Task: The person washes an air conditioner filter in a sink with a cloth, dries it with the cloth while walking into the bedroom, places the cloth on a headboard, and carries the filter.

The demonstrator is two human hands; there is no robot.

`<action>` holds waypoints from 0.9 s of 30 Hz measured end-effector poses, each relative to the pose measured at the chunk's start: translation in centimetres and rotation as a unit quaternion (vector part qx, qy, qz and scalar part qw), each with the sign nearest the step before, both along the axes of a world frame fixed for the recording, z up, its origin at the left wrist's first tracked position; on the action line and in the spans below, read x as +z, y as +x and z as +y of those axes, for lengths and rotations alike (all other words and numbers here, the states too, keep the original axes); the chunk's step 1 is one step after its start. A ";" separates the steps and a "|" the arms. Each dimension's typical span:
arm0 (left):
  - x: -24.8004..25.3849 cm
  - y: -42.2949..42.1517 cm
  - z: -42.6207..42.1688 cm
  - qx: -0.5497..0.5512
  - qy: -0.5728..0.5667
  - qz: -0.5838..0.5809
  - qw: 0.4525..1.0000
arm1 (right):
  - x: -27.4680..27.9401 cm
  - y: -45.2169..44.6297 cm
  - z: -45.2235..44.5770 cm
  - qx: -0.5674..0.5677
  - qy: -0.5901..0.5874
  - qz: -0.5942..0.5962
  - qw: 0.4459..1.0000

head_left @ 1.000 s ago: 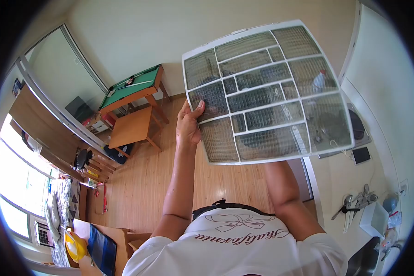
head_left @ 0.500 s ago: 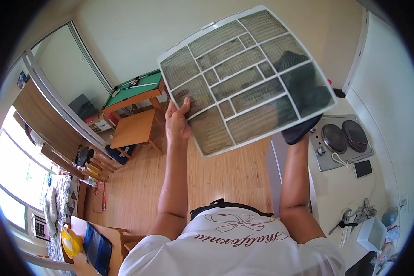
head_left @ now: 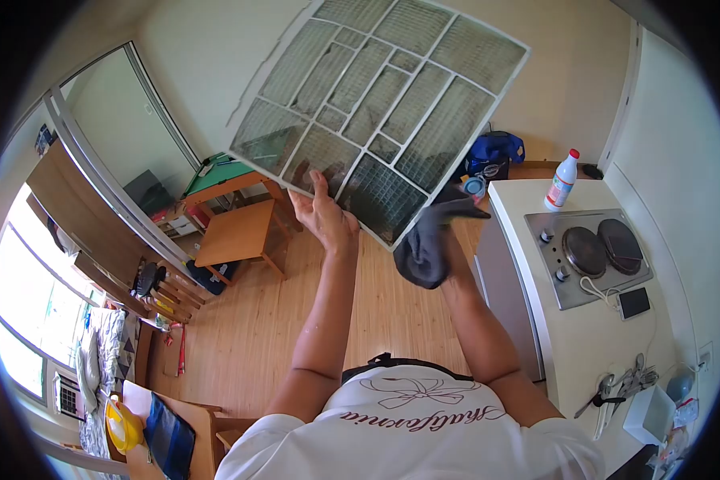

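Note:
An air conditioner filter (head_left: 400, 84), a white plastic frame with dusty mesh panels, is held up tilted before me. My left hand (head_left: 326, 220) grips its lower edge, thumb on the near face and fingers behind. My right hand (head_left: 454, 258) is mostly hidden by a dark grey cloth (head_left: 424, 254) draped around it, close to the filter's lower right corner. The fingers there do not show, but the cloth stays bunched in that hand. Whether the cloth touches the frame, I cannot tell.
On the right, a counter (head_left: 564, 340) carries a white bottle with a red cap (head_left: 562, 182), a two-plate cooktop (head_left: 592, 254), a phone (head_left: 634, 302) and utensils (head_left: 628, 380). A small pool table (head_left: 224, 178) and wooden table (head_left: 236, 238) stand left. A blue bag (head_left: 492, 152) lies beyond.
The filter has turned counterclockwise and shifted up and left. My right hand and the cloth have moved left and down, from behind the filter to its lower corner.

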State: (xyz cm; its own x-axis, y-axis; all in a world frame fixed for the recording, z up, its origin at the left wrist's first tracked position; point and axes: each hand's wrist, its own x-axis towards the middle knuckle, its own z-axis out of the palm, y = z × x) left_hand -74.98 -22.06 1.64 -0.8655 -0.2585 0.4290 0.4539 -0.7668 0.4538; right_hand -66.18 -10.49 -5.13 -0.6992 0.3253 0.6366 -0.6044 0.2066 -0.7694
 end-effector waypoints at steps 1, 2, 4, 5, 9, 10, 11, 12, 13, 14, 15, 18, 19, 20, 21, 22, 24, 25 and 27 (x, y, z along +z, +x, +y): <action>-0.4 -0.3 -0.1 0.047 0.013 0.028 0.998 | 1.6 0.5 -1.0 0.019 -0.079 -0.001 0.997; -0.4 -0.1 -0.2 0.047 0.013 0.029 0.998 | 3.7 1.3 -2.3 0.037 -0.158 -0.002 0.987; -0.4 0.7 -0.8 0.073 -0.007 0.045 0.996 | 5.3 1.1 -3.1 0.078 -0.303 0.044 0.949; -0.4 0.8 -1.1 0.069 -0.007 0.048 0.996 | 5.4 1.0 -3.1 0.076 -0.302 0.048 0.949; 0.2 1.1 -1.4 0.052 0.008 0.083 0.995 | 6.5 1.1 -2.5 0.051 -0.288 0.078 0.953; 0.1 1.2 -1.4 0.049 0.013 0.081 0.995 | 6.7 1.4 -2.3 0.056 -0.274 0.089 0.956; 0.2 1.2 -1.4 0.046 0.019 0.081 0.995 | 7.0 1.7 -2.1 0.054 -0.275 0.092 0.956; 0.2 1.1 -1.6 0.042 0.017 0.085 0.995 | 7.3 2.1 -1.9 0.051 -0.287 0.072 0.954; 0.2 0.9 -2.0 0.035 0.013 0.095 0.995 | 7.9 2.5 -1.6 0.048 -0.299 0.054 0.952; 0.3 1.2 -2.2 0.028 0.007 0.104 0.994 | 8.6 3.0 -1.3 0.046 -0.360 0.049 0.931; 0.2 1.5 -2.2 0.020 0.005 0.110 0.994 | 8.8 3.3 -0.7 0.041 -0.362 0.057 0.930; 1.0 2.3 -2.4 0.041 0.020 0.092 0.995 | 9.6 3.6 1.1 0.041 -0.335 0.062 0.939; 1.0 2.5 -2.8 0.035 0.011 0.089 0.995 | 9.3 3.8 1.1 0.035 -0.344 0.061 0.936; 1.2 2.4 -3.2 0.027 -0.003 0.098 0.995 | 9.8 4.2 1.2 0.011 -0.353 0.053 0.934; 1.5 2.1 -3.6 0.021 -0.012 0.109 0.994 | 10.4 4.2 1.5 -0.011 -0.358 0.047 0.933; 1.5 1.9 -4.0 -0.002 -0.009 0.121 0.993 | 10.4 4.1 2.4 -0.003 -0.369 0.057 0.928; 1.7 1.7 -4.9 0.004 -0.016 0.117 0.993 | 11.7 4.7 3.7 -0.009 -0.385 0.079 0.919; 1.7 1.7 -5.5 0.011 -0.023 0.111 0.994 | 12.1 4.8 4.4 -0.001 -0.394 0.108 0.913; 1.3 1.5 -6.7 0.009 -0.049 0.119 0.992 | 11.7 4.8 6.9 -0.024 -0.415 0.107 0.903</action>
State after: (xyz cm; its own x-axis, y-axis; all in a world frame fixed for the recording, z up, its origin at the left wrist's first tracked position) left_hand -73.46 -28.73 2.94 -0.7321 -0.2204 0.6446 0.5711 -0.7144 0.4044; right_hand -61.35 -3.57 6.61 -0.5621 0.7787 0.2786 -0.7628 -0.3580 -0.5386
